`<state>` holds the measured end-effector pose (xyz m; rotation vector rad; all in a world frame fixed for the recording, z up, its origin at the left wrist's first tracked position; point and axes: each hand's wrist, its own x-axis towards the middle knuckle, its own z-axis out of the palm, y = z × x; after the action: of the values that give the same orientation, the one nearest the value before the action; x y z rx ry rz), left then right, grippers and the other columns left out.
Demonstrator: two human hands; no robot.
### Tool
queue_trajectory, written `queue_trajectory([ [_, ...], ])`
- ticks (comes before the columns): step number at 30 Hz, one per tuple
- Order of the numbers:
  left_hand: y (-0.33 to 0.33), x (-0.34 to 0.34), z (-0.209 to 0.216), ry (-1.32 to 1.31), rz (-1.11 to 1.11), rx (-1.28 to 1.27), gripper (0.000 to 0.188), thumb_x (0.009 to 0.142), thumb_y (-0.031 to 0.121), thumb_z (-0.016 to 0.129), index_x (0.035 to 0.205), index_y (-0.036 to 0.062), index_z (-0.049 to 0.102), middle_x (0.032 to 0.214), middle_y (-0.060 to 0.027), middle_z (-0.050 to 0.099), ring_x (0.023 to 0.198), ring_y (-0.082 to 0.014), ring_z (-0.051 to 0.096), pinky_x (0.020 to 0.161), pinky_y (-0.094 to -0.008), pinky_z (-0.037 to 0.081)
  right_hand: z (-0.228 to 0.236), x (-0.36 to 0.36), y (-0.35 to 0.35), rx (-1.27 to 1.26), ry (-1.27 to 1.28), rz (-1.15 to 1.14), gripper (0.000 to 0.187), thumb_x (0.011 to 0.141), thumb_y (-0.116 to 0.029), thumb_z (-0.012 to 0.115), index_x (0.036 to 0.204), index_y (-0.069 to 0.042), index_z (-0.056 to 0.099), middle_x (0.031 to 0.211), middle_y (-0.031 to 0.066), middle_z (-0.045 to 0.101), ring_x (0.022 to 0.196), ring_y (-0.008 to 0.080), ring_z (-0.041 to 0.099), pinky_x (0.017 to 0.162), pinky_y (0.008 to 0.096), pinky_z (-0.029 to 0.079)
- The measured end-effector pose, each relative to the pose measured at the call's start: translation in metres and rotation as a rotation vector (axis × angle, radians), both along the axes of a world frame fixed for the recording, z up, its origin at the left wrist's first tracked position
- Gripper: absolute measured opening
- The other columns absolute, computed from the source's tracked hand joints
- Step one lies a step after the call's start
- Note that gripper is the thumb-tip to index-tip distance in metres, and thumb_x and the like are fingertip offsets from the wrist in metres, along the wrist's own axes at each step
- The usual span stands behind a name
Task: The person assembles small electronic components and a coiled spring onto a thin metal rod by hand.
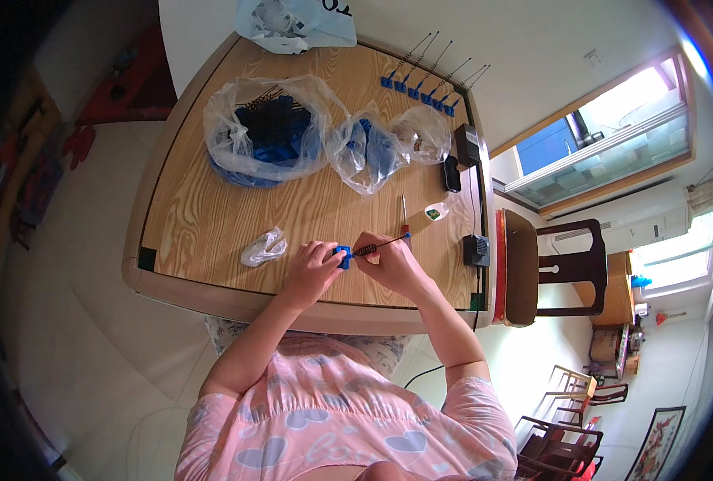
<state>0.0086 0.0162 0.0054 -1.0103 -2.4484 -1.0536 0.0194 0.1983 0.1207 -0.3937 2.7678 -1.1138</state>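
Near the front edge of the table my left hand (311,274) pinches a small blue plastic piece (342,256). Against its right side, my right hand (392,268) grips a black coiled spring (364,251) with a thin straight rod running up to the right. The spring's end meets the blue piece; whether it sits inside cannot be seen. Just beyond my right hand lies a screwdriver (405,212) with a metal shaft and reddish handle. A small white object with a green patch (436,212) rests beside it. Left of my left hand is a crumpled white plastic bag (265,248).
Farther back, an open clear bag (218,120) holds black springs and blue parts. Two smaller clear bags (364,152) adjoin it. Several blue bases with springs (414,92) line the far right edge. Black boxes (467,146) and a black adapter (476,250) sit along the right.
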Motion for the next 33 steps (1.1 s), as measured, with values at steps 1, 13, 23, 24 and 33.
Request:
queue_trajectory([
  [1, 0.0, 0.0, 0.0, -0.001, -0.001, -0.003, 0.045, 0.071, 0.014, 0.076, 0.112, 0.0128, 0.059, 0.113, -0.0056, 0.058, 0.103, -0.0255, 0.054, 0.088, -0.0401, 0.044, 0.0, 0.0, 0.0, -0.004, 0.008, 0.003, 0.011, 0.079, -0.003, 0.063, 0.088, 0.001, 0.06, 0.079, 0.0125, 0.065, 0.076, 0.0222, 0.067, 0.068, 0.0306, 0.052],
  [13, 0.001, -0.001, -0.002, 0.021, -0.009, 0.023, 0.043, 0.071, 0.014, 0.076, 0.109, 0.0113, 0.058, 0.113, -0.0074, 0.057, 0.101, -0.0264, 0.054, 0.085, -0.041, 0.044, -0.002, -0.003, 0.0, 0.026, -0.007, -0.002, 0.011, 0.078, -0.004, 0.064, 0.088, 0.001, 0.06, 0.077, 0.0114, 0.064, 0.071, 0.0208, 0.065, 0.066, 0.0306, 0.051],
  [23, 0.0, 0.0, 0.004, 0.01, 0.001, -0.028, 0.041, 0.073, 0.018, 0.074, 0.111, 0.0118, 0.06, 0.114, -0.0054, 0.057, 0.103, -0.0244, 0.053, 0.087, -0.04, 0.044, 0.016, 0.001, 0.002, -0.004, -0.044, -0.071, 0.012, 0.079, -0.004, 0.064, 0.09, 0.001, 0.061, 0.078, 0.0104, 0.065, 0.076, 0.0197, 0.066, 0.071, 0.0293, 0.051],
  [24, 0.0, 0.0, 0.006, 0.006, 0.002, -0.029, 0.042, 0.072, 0.017, 0.075, 0.112, 0.0113, 0.06, 0.114, -0.0053, 0.057, 0.103, -0.0243, 0.053, 0.087, -0.0392, 0.044, 0.015, 0.001, 0.003, -0.004, -0.044, -0.072, 0.012, 0.079, -0.004, 0.064, 0.09, 0.001, 0.061, 0.078, 0.0104, 0.065, 0.076, 0.0197, 0.066, 0.071, 0.0293, 0.051],
  [33, 0.0, 0.0, 0.003, 0.005, 0.003, -0.026, 0.044, 0.072, 0.016, 0.075, 0.113, 0.0115, 0.059, 0.115, -0.0049, 0.057, 0.103, -0.024, 0.054, 0.088, -0.0382, 0.044, 0.008, 0.0, 0.004, -0.027, -0.059, -0.064, 0.012, 0.079, -0.004, 0.063, 0.09, 0.001, 0.061, 0.08, 0.0108, 0.065, 0.077, 0.0196, 0.067, 0.071, 0.0296, 0.051],
])
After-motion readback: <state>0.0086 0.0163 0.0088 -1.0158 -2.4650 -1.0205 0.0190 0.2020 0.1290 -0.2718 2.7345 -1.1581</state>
